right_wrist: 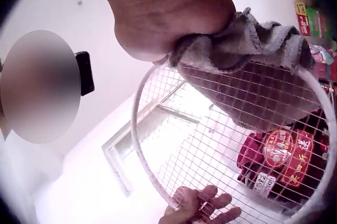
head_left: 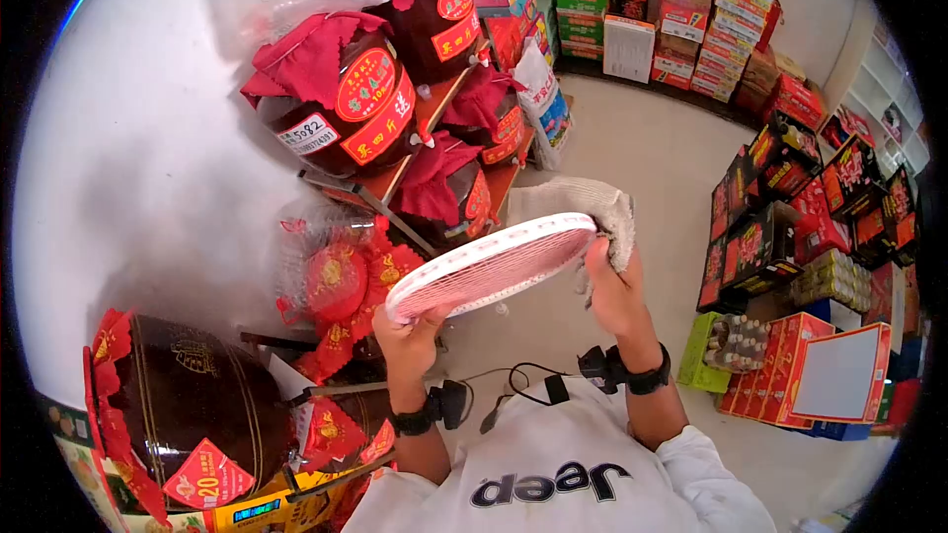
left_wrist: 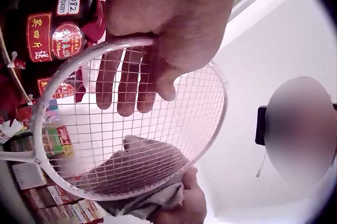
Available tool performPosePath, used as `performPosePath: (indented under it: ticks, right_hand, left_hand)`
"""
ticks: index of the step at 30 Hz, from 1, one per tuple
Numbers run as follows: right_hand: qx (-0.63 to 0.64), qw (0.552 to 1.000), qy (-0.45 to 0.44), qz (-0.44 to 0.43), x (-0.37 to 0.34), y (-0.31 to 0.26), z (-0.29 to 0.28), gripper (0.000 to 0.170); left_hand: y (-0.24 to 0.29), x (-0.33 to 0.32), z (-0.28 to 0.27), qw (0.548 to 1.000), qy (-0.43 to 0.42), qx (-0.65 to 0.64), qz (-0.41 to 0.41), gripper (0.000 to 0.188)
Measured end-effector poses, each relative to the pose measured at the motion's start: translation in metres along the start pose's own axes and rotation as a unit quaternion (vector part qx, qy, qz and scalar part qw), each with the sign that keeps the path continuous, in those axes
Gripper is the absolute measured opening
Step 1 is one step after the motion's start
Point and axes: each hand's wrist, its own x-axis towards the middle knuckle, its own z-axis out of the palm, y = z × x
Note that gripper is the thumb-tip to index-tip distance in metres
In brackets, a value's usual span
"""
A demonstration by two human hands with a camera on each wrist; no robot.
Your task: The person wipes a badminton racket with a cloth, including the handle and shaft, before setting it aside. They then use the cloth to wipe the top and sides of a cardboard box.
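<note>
A badminton racket (head_left: pixel 486 274) with a white frame and pinkish strings is held up in front of the chest, its head tilted in the head view. The left hand (head_left: pixel 409 343) grips one side of the rim; in the left wrist view its thumb and fingers (left_wrist: pixel 126 95) overlap the strings. On the opposite side, the right hand (head_left: pixel 618 298) holds a greyish cloth (head_left: pixel 578 199) over the rim. That cloth (right_wrist: pixel 237 42) drapes across part of the strings in the right wrist view. The racket's shaft (left_wrist: pixel 16 155) shows at the left edge of the left wrist view.
Large dark jars (head_left: pixel 346 109) with red cloth covers stand on a shelf rack at the left. Another big brown jar (head_left: pixel 197 405) is nearer, at lower left. Stacked cartons (head_left: pixel 731 15) line the back, and black-and-red boxes (head_left: pixel 760 257) stand at the right.
</note>
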Motion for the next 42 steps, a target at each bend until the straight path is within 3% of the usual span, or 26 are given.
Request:
performPosePath:
  ticks: [3,11,21,24,28,30,33,36,38,40,41,42]
  right_hand:
    - [-0.012,1.0,-0.006,-0.021,-0.001,-0.018,-0.002,0.044]
    - [-0.225,0.967,-0.021,-0.117,0.0,-0.048,-0.011,0.043]
    - [-0.514,0.803,-0.11,-0.281,0.019,-0.074,-0.006,0.024]
    - [-0.54,0.771,-0.147,-0.303,0.016,-0.064,0.005,0.02]
    - [-0.526,0.757,-0.172,-0.348,0.013,-0.046,0.016,0.019]
    - [-0.502,0.754,-0.174,-0.386,0.011,-0.041,0.02,0.017]
    - [-0.468,0.75,-0.162,-0.438,0.011,-0.041,0.024,0.022]
    - [-0.484,0.762,-0.124,-0.412,0.017,-0.061,0.012,0.026]
    - [-0.451,0.816,-0.022,-0.361,0.03,-0.062,-0.012,0.026]
    - [-0.316,0.925,0.021,-0.211,0.028,-0.059,-0.026,0.026]
    - [-0.19,0.978,0.015,-0.083,0.022,-0.056,-0.029,0.026]
    - [-0.109,0.994,0.022,-0.013,0.018,-0.052,-0.028,0.026]
  left_hand:
    - [-0.005,-0.006,0.003,0.999,-0.024,0.02,-0.016,0.018]
    - [-0.019,-0.019,0.014,0.993,-0.076,-0.004,-0.09,0.022]
    - [-0.007,-0.018,0.04,0.975,-0.163,0.143,-0.047,0.012]
    - [0.007,-0.013,0.054,0.97,-0.167,0.175,-0.006,0.011]
    - [-0.003,-0.011,0.059,0.963,-0.147,0.198,0.111,0.011]
    - [-0.001,-0.015,0.059,0.983,-0.103,0.134,0.067,0.012]
    - [0.011,-0.018,0.066,0.992,-0.056,0.093,0.068,0.015]
    - [0.004,-0.025,0.052,0.99,-0.049,0.113,0.063,0.016]
    - [-0.002,-0.03,0.039,0.992,-0.044,0.112,0.023,0.018]
    - [0.012,-0.03,0.039,0.999,-0.031,0.025,-0.029,0.023]
    - [0.012,-0.031,0.037,0.999,-0.026,0.022,-0.035,0.024]
    - [0.011,-0.032,0.035,0.999,-0.021,0.02,-0.039,0.025]
